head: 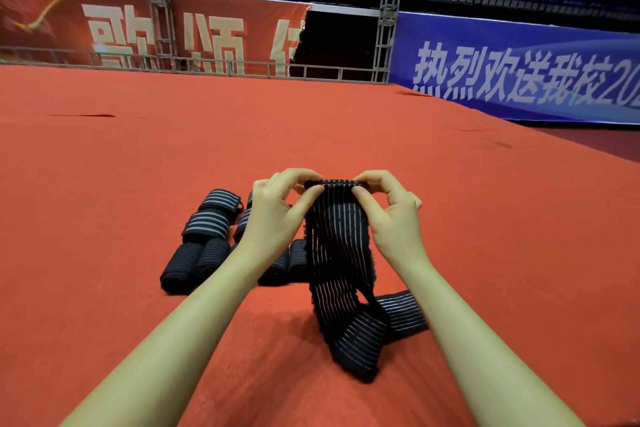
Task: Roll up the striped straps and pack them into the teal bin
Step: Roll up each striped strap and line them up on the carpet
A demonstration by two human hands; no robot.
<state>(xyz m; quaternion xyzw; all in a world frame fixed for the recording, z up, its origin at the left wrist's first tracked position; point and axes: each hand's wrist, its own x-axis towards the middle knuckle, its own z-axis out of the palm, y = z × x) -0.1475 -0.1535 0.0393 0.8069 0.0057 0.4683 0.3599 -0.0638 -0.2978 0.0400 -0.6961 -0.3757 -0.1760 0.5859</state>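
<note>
Both hands are working the top end of one striped strap [337, 243], held up off the red carpet [346, 135]. Left hand [277, 215] is pinching the strap's upper left corner, thumb and curled fingers closed tight on the fabric; right hand [394, 215] is doing the same on the upper right corner, so both grips are narrow and loaded with cloth. The top edge between them is looking folded or curled over into a thin dark lip, though how many turns it has is not readable. The strap is a black ribbed elastic band with thin pale grey lines running along its length, and its edges are looking slightly fuzzy. It is hanging down between the forearms, sagging and twisting near the bottom, and its lower end is lying folded on the carpet near the right forearm, stripes there running crosswise. Rolled straps [207, 243] are sitting in a loose cluster on the carpet to the left, partly hidden behind the left wrist: same black stretch fabric with grey stripes, formed into short stubby cylinders, some lying side by side and touching, a couple resting on top of others. The carpet is flat, matte and felt-like with a few dark scuffs. A red banner [138, 31] and a blue banner [519, 69], both with large pale characters, are hanging behind a metal rail [225, 68] at the far edge.
</note>
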